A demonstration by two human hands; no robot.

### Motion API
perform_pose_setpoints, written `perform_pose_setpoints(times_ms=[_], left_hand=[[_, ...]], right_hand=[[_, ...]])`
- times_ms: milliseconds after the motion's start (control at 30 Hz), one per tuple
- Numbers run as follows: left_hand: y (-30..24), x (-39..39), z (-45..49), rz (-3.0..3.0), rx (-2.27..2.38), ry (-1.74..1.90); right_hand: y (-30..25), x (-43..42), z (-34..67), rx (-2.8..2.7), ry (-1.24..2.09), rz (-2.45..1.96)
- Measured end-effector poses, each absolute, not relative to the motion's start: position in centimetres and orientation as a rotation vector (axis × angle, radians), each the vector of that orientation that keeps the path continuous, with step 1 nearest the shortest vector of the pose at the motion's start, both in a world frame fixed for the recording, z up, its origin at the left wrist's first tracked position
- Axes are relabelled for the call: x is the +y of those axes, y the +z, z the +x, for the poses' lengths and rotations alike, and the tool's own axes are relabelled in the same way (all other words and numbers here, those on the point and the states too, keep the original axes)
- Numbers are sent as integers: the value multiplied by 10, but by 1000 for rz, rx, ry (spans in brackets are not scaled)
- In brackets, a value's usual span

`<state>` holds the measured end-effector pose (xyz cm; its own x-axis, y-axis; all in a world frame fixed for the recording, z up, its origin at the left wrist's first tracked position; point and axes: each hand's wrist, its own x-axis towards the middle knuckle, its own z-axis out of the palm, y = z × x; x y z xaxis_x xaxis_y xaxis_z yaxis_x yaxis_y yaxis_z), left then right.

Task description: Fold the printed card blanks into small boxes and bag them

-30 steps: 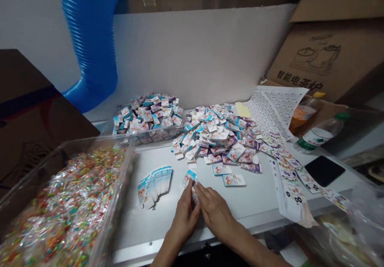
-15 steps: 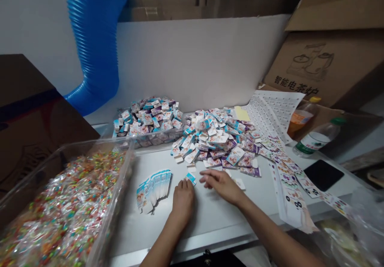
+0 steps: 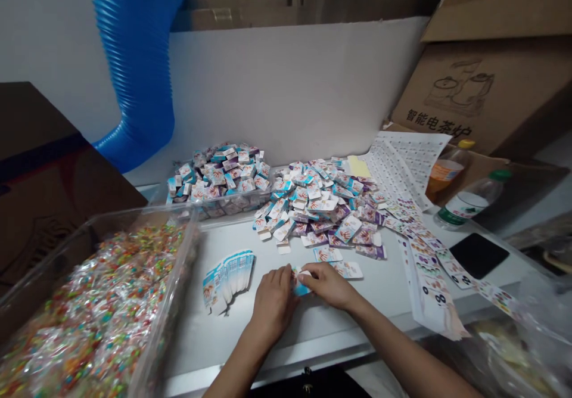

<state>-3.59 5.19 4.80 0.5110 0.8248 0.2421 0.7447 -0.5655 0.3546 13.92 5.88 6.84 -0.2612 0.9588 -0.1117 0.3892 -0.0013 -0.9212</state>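
both grips are holding nearly shut, the left hand (image 3: 273, 305) and the right hand (image 3: 328, 285) pinching one small blue-and-white card (image 3: 300, 289) between their fingertips over the worktop (image 3: 313, 333). a fanned stack of cards (image 3: 227, 279) is lying near the left hand, a single card (image 3: 347, 270) is lying just beyond the right hand, and a loose heap of cards (image 3: 319, 204) is spreading farther ahead.

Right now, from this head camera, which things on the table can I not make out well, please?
- Head view: the small printed card is mostly covered by the fingers of the left hand and right hand, so its print is hidden.
- Head view: the print on the paper sheet is too small to read.
- Head view: the clear plastic bin is cut off by the left and bottom edges.
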Motion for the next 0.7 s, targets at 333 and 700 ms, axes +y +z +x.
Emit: perform_pose_setpoints(times_ms=[333,700], left_hand=[[51,50,-33,2615,1251,522],[47,38,-23,1981,1131,812]], right_hand=[[67,64,147,-1856,1181,-1507],[83,64,151,-1811,1101,-1489]])
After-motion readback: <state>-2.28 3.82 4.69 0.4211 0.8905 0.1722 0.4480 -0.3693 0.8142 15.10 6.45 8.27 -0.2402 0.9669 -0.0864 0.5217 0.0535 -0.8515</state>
